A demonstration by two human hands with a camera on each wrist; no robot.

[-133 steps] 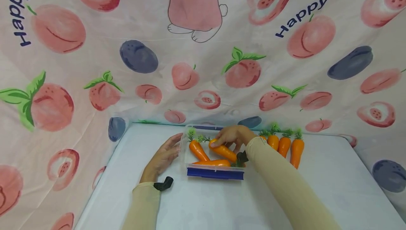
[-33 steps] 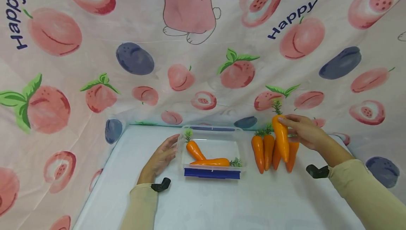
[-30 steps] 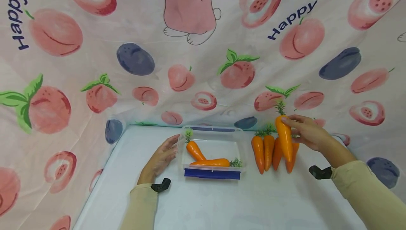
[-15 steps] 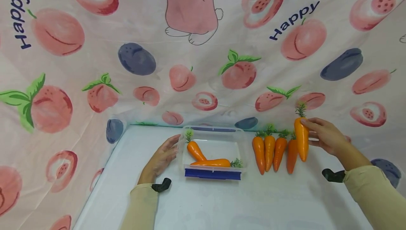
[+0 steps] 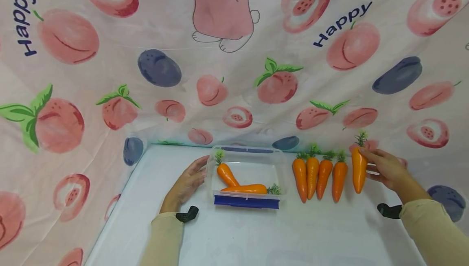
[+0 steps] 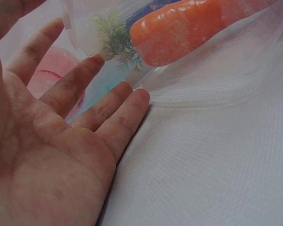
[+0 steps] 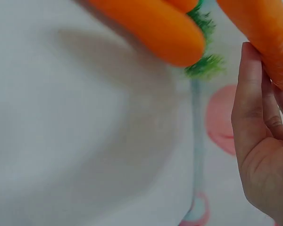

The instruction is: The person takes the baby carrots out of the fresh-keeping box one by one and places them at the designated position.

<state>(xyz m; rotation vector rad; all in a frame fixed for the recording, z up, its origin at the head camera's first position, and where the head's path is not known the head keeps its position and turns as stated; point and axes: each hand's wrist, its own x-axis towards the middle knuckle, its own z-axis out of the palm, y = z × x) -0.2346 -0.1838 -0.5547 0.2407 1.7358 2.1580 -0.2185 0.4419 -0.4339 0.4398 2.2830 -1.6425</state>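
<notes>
I see the right hand [image 5: 388, 171] pinching a carrot [image 5: 359, 170] in its grip, beside the row of four carrots [image 5: 324, 179] on the surface [image 5: 311, 233], the left hand [image 5: 187, 182] loosely extended by the clear box [image 5: 256, 170].

The left arm [image 5: 165, 236] extends forward, the left hand [image 5: 187, 182] with fingers fairly straight and spread, while the right arm [image 5: 434, 231] slants inward, the right hand [image 5: 390, 169] pinching thumb against fingers.

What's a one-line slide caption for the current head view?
Right hand holds an orange carrot beside a row of four carrots; left hand beside clear box containing two carrots.
</notes>
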